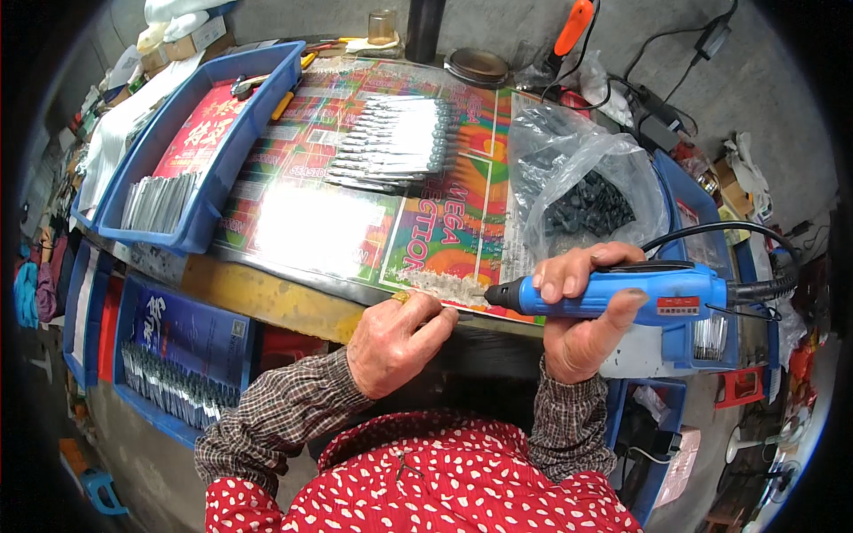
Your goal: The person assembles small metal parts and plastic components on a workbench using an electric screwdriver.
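Observation:
My right hand [582,302] is wrapped round a blue electric screwdriver [622,291] with a black nose, held level, its tip pointing left. Its thumb sticks out along the near side of the body. Close to that tip, at the front edge of the worktable, my left hand [397,342] is closed with curled fingers and a ring on one of them. What its fingertips pinch, if anything, is hidden. Farther back on the colourful printed board [311,218], a row of slim silver pieces [395,138] lies side by side. A clear plastic bag [582,169] holds small black parts [591,204].
At the left stands a blue bin [200,235] with thin metal pieces; a lower blue bin [182,431] holds dark-topped ones. The screwdriver's black cable [737,226] loops at the right. A dark round dish [477,67] and an orange-handled tool [573,27] are at the back.

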A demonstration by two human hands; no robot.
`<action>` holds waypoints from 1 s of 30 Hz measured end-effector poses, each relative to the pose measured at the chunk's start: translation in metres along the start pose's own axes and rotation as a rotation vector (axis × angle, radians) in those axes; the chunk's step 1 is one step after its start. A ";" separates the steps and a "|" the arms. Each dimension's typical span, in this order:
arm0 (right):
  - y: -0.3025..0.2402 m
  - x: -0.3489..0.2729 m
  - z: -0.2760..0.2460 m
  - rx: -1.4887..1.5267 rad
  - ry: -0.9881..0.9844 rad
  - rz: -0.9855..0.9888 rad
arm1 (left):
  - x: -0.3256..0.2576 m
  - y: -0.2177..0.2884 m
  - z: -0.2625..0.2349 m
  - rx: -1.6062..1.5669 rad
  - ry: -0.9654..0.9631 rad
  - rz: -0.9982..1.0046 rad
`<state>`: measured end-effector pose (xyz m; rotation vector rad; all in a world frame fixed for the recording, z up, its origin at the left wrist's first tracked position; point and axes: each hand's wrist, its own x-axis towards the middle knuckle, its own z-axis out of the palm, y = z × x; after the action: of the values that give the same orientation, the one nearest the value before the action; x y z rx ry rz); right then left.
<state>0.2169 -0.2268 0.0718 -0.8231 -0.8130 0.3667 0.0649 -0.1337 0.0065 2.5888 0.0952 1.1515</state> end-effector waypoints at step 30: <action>-0.007 -0.009 0.014 0.147 -0.010 -0.012 | -0.006 -0.001 0.005 0.093 0.094 0.066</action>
<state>0.2005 -0.2295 0.0787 -0.6798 -0.7901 0.4150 0.0651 -0.1348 -0.0013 2.6360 0.0863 1.3226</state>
